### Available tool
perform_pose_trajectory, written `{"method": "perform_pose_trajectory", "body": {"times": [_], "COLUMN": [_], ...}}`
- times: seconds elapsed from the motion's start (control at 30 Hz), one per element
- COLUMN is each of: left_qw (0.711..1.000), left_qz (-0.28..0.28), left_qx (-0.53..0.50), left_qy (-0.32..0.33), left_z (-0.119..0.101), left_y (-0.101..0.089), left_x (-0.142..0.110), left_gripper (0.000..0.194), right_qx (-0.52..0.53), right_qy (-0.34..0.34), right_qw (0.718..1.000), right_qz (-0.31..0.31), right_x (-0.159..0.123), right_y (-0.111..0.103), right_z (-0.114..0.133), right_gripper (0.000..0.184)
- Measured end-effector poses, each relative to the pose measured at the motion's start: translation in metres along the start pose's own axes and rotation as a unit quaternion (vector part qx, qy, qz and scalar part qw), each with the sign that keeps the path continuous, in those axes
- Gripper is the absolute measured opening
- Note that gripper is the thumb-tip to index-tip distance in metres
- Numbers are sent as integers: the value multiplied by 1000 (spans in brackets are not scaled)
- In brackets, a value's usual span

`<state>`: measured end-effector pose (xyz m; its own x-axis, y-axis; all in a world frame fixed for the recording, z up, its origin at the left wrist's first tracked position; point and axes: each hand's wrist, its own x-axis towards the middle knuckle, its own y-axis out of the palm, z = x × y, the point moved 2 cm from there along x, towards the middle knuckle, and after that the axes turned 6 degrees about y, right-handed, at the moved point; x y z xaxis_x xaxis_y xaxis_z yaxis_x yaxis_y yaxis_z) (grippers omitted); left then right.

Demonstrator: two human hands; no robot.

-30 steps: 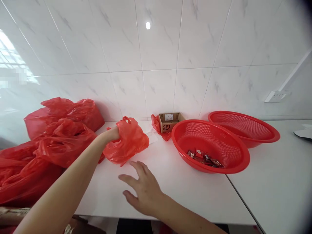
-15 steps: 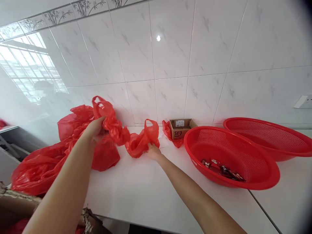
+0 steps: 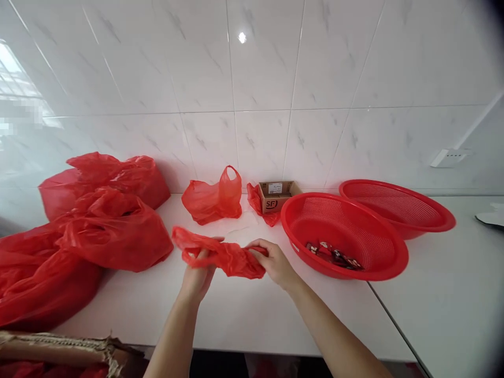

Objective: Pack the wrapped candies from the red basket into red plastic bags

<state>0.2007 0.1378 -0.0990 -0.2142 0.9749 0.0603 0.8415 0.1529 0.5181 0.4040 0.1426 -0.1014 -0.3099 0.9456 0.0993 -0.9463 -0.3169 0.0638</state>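
Observation:
A crumpled red plastic bag (image 3: 232, 258) is stretched between my two hands above the white table. My left hand (image 3: 199, 278) grips it from below near its left end, partly covered by the plastic. At the other end, my right hand (image 3: 273, 261) pinches it between thumb and fingers. Behind it, close to the wall, another red plastic bag (image 3: 210, 201) stands by itself with a handle loop sticking up. Large filled red bags (image 3: 118, 228) are heaped to the left of my hands.
Right of my hands sits a red perforated basket (image 3: 346, 233) with small dark packets (image 3: 334, 256) inside; a second red basket (image 3: 397, 202) is behind it. A small cardboard box (image 3: 275, 197) stands near the wall. A torn-edged carton (image 3: 55, 349) is at the lower left.
My left hand has brought the crumpled bag rightward and nearer to me. My right hand has let go of the bag by the wall and taken hold of the crumpled one. The view has shifted.

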Motion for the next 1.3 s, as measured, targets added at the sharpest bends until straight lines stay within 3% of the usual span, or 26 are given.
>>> {"method": "perform_pose_trajectory", "body": {"times": [0.1, 0.17, 0.23, 0.33, 0.43, 0.5, 0.57, 0.6, 0.7, 0.77, 0.87, 0.97, 1.03, 1.1, 1.2, 1.27, 1.3], "left_qw": [997, 993, 991, 990, 990, 993, 996, 997, 994, 994, 997, 990, 983, 985, 988, 967, 942], "left_qz": [-69, -104, -116, -118, -117, -99, -56, -25, 61, 73, -1, -119, -169, -156, -47, 1, 13], "left_qx": [-35, -50, -57, -64, -47, -35, -33, -31, 1, 33, 35, -15, -25, 4, 119, 252, 335], "left_qy": [-17, -26, -39, -48, -57, -55, -58, -65, -88, -79, -68, -71, -68, -78, -85, -27, 24], "left_z": [14, 16, 14, 2, -18, -29, -32, -31, -16, -8, -7, -14, -17, -15, -9, -9, -10], "left_y": [-27, -41, -48, -48, -43, -36, -24, -16, 6, 10, -5, -38, -56, -62, -51, -41, -36], "left_x": [-14, -20, -25, -34, -46, -58, -72, -79, -96, -99, -89, -72, -65, -64, -73, -82, -86], "left_gripper": [5, 12, 19, 20, 12, 15, 22, 26, 31, 31, 25, 14, 8, 8, 47, 65, 72], "right_qx": [23, 58, 84, 64, -86, -204, -263, -271, -274, -282, -275, -232, -198, -180, -183, -193, -201], "right_qy": [10, -3, -22, -8, -28, -107, -182, -201, -191, -169, -128, -81, -54, -26, 3, -8, -25], "right_qw": [985, 967, 955, 956, 948, 913, 891, 897, 931, 938, 944, 942, 931, 930, 942, 939, 931], "right_qz": [-169, -248, -283, -287, -304, -337, -324, -286, -145, -106, -131, -230, -302, -320, -282, -285, -304], "right_x": [-43, -62, -72, -78, -85, -93, -101, -102, -97, -91, -88, -103, -118, -131, -144, -151, -154], "right_y": [-25, -37, -45, -52, -48, -34, -9, 5, 42, 47, 19, -37, -72, -95, -104, -99, -94], "right_z": [-8, -12, -17, -20, -9, 7, 24, 31, 38, 32, 17, 2, -4, -7, -1, 13, 23], "right_gripper": [25, 26, 26, 27, 27, 26, 26, 28, 38, 27, 8, 6, 11, 16, 19, 23, 25]}}
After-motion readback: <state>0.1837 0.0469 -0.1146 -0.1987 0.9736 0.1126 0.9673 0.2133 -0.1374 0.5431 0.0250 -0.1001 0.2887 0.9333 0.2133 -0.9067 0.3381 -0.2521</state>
